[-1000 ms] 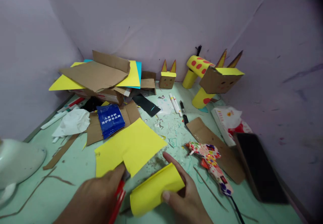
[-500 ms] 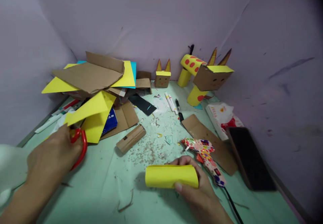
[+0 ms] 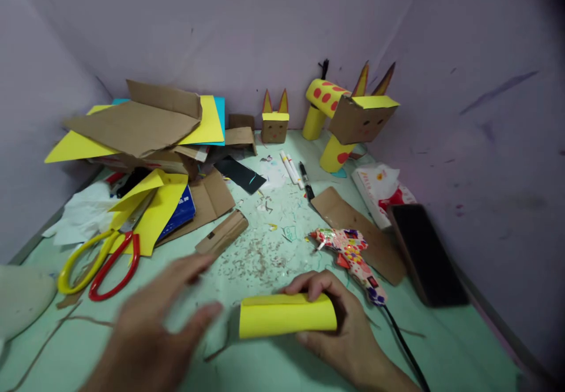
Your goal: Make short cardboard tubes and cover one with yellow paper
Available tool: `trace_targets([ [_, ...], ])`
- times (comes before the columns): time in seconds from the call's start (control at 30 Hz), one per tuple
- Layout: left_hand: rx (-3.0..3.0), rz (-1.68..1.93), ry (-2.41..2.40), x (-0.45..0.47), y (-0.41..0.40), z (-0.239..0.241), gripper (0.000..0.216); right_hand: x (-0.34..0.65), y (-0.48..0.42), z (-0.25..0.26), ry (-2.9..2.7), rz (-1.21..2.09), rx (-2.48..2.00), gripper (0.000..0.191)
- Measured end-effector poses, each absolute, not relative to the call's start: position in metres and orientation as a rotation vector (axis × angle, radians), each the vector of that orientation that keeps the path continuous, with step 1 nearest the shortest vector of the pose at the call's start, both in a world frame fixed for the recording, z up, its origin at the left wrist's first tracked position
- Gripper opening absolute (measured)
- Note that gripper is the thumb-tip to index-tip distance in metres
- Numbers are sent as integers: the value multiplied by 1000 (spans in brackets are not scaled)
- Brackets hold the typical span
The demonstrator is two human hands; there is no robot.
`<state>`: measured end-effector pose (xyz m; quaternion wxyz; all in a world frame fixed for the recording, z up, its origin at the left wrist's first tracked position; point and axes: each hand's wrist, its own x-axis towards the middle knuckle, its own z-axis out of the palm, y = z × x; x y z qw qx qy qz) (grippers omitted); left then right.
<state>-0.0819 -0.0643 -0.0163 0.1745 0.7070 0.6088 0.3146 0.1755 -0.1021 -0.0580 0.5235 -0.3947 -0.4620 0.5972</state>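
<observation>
My right hand (image 3: 344, 327) is wrapped round a rolled yellow paper tube (image 3: 286, 315), which lies sideways low over the green table (image 3: 247, 368). My left hand (image 3: 154, 327) hovers just left of the tube, fingers stretched out and empty, blurred by motion. Red and yellow handled scissors (image 3: 99, 259) lie on the table to the far left. Their blades rest on a folded yellow sheet (image 3: 152, 206). A small flat cardboard piece (image 3: 222, 233) lies beyond my left fingers.
A patterned glue gun (image 3: 351, 253) with a black cord lies right of the tube. A dark phone (image 3: 426, 253), brown cardboard strip (image 3: 353, 227), cardboard and paper pile (image 3: 136, 124), markers (image 3: 289, 168) and two cardboard animals (image 3: 348, 118) stand further back. Purple walls close in.
My left hand has let go of the scissors and yellow sheet at the left and swung back toward the tube. My right hand has kept the tube, turned level.
</observation>
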Motion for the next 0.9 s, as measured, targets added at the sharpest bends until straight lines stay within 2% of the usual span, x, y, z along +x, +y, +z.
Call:
trace_targets([
  [0.1, 1741, 709, 1394, -33, -75, -21, 49, 173, -102, -59, -1120, 1441, -941, 32],
  [0.2, 1701, 826, 1296, -18, -74, -31, 29, 174, -102, -64, -1165, 1381, -961, 36],
  [0.3, 1977, 1048, 1289, -26, -71, -44, 26, 177, -99, -68, -1121, 1349, -947, 60],
  [0.4, 2127, 1087, 1222, -33, -72, -53, 29, 175, -95, -67, -969, 1428, -909, 77],
  [0.5, 2130, 1061, 1150, -30, -76, -56, 31, 167, -90, -60, -902, 1510, -992, 76],
  [0.57, 2127, 1060, 1138, -28, -78, -56, 31, 160, -88, -55, -882, 1530, -1103, 65],
  [0.7, 2147, 947, 1219, -27, -76, -57, 32, 158, -82, -46, -1021, 1353, -1331, 48],
  [0.8, 2133, 911, 1275, -26, -73, -58, 37, 162, -83, -33, -1403, 1118, -1346, 58],
  [0.9, 2117, 973, 1120, -22, -71, -60, 41, 160, -89, -17, -1604, 921, -1213, 76],
])
